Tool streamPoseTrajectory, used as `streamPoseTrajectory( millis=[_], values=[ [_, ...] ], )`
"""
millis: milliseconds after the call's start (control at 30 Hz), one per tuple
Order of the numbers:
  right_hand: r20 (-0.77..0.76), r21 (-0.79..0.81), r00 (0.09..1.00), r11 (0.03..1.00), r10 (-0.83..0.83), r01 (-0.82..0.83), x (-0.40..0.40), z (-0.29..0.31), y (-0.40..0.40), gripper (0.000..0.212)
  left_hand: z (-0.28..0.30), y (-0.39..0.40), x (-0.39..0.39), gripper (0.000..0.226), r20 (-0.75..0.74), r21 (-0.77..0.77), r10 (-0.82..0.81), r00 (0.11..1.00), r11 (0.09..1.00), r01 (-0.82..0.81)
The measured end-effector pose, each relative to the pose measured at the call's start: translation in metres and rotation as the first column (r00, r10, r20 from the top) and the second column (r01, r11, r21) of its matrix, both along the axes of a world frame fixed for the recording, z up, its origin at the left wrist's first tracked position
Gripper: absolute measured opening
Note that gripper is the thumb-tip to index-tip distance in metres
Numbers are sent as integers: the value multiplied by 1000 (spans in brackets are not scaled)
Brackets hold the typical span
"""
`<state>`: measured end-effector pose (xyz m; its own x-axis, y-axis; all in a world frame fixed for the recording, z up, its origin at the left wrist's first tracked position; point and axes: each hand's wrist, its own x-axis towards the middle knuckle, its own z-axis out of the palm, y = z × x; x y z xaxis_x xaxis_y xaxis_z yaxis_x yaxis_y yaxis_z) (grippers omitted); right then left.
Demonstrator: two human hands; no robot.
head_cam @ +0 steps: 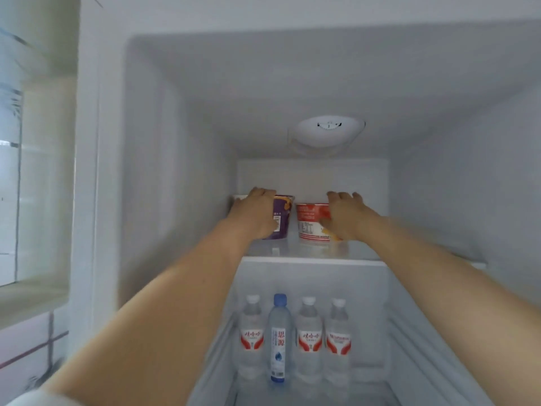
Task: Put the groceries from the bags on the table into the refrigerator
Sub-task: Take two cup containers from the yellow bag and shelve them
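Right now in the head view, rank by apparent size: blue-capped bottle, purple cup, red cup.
1. blue-capped bottle, tallest.
2. and 3. purple cup and red cup: alike, partly hidden by hands and farther back, so unranked.

Refrigerator interior (181, 171): smooth matt white plastic. Shelf (310, 253): clear, glossy. Purple cup (282, 218), red cup (311, 221): printed, slightly glossy. Four bottles (308, 338) below: clear plastic, glossy labels. Far-left wall tiles (26, 344): glossy.

Two cups (295, 219) on shelf (310, 252) above bottles (294, 336)
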<state>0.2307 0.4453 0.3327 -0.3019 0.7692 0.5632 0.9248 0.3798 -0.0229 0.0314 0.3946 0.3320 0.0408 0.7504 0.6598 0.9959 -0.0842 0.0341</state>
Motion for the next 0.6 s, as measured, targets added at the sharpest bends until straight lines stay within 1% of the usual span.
streamPoseTrajectory(
  millis=[67, 133, 233, 333, 400, 500, 533, 600],
  values=[
    [22, 15, 1000, 1000, -11, 11, 1, -5, -25, 58, -4, -17, 3, 40, 101, 34, -77, 992, 997, 74],
    [36, 57, 999, 998, -11, 9, 4, -11, -50, 55, -7, -39, 7, 31, 166, 46, -129, 978, 991, 123],
    [44, 154, 999, 988, 11, -18, 9, -19, -92, 45, -12, -74, 14, 28, 203, 114, -184, 962, 980, 164],
    [-3, 242, 999, 969, 54, -51, 13, -33, -133, 38, -26, -113, 25, 27, 221, 220, -291, 931, 945, 243],
    [-70, 277, 994, 959, 79, -57, 15, -50, -161, 33, -43, -139, 34, 25, 253, 290, -375, 892, 909, 300],
    [-197, 267, 972, 961, 131, -75, 15, -82, -206, 36, -79, -180, 48, 23, 334, 311, -427, 841, 892, 329],
    [-270, 239, 951, 967, 154, -88, 15, -93, -222, 38, -94, -194, 52, 23, 362, 298, -447, 818, 887, 353],
    [-446, 168, 873, 977, 195, -132, 17, -118, -256, 39, -126, -221, 58, 21, 387, 268, -484, 785, 873, 407]
  ],
)
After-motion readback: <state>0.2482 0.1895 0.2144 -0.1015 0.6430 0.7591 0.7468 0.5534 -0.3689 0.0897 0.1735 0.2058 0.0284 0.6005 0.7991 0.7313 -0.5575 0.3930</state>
